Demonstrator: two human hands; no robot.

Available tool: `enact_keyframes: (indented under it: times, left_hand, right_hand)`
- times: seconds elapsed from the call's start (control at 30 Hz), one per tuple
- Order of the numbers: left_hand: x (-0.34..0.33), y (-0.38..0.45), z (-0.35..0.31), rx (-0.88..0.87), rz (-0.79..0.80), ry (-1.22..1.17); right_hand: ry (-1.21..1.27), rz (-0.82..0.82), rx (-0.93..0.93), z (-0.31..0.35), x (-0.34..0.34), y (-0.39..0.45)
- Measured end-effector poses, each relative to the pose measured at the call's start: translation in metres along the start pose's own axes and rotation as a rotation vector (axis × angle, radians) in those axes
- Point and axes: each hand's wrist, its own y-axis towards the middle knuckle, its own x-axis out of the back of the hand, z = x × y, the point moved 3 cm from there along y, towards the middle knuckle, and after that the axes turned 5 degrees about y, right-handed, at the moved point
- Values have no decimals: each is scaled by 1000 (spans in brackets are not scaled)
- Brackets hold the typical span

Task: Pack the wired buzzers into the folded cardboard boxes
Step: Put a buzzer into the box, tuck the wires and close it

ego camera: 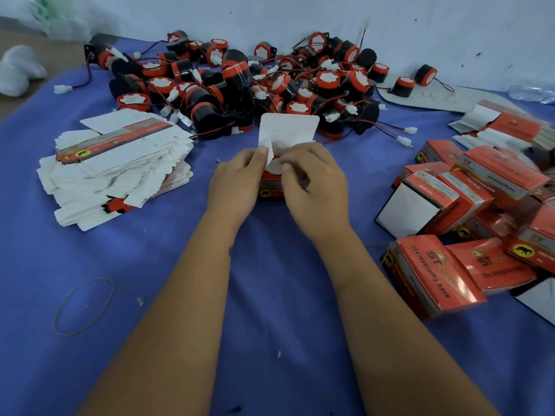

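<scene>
**Both hands on an open box at the centre of the frame**

We see a red cardboard box [270,184] standing on the blue cloth [270,295] at the centre of the frame, its white lid flap [288,129] upright. Inside its open top shows the red-and-white face of a buzzer [275,167]. Our left hand [237,181] holds the box's left side, thumb and finger pinching a small white side flap [268,150]. Our right hand [312,187] curls round the right side, thumb at the opening.

Behind the box, across the upper centre, lies a heap of wired buzzers [255,82], black and red with thin wires and white plugs. At the left sits a fanned stack of flat boxes [120,163]. At the right edge is a pile of folded boxes [468,211]. A rubber band [83,306] lies at the lower left.
</scene>
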Motion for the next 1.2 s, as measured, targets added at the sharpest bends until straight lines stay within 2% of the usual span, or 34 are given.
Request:
enact_keyframes:
  times: [0.13,0.2,0.37,0.5,0.57,0.63,0.77,0.83,0.9,0.97,1.07,1.2]
  left_hand:
    - [-1,-3,-6,-54,3,0]
    - [-3,-2,-7,-64,-13,18]
    - [-2,-4,-8,-69,-27,-22]
    - [-2,-4,-9,-105,-61,-89]
    - [-1,-5,-11,-133,-75,-166]
    - [0,-7,-12,-166,-89,-190]
    - [2,-6,-13,-217,-144,-172]
    - [2,-5,-13,-218,-143,-193]
    - [1,-4,-13,-221,-133,-187]
    - [1,-3,-11,-222,-139,-155]
    - [5,-1,-9,-217,-149,-142]
    - [12,-3,-4,-191,-92,-198]
  right_hand:
    - [207,-38,-262,-13,7,5]
    - [201,-31,-306,-18,6,6]
    - [154,-20,-296,-17,-2,10]
    - [-65,92,-148,-9,-11,11]
    - [-91,94,-151,-10,-13,9]
    - [6,11,-211,-10,-11,7]
    - [136,-276,-229,-11,-1,2]
    - [272,-327,-306,-15,2,0]
    - [461,-283,-411,-19,3,-1]
    - [567,-153,-467,-23,3,1]
    - [565,-9,-495,-25,3,2]
    - [553,31,-566,-28,0,0]
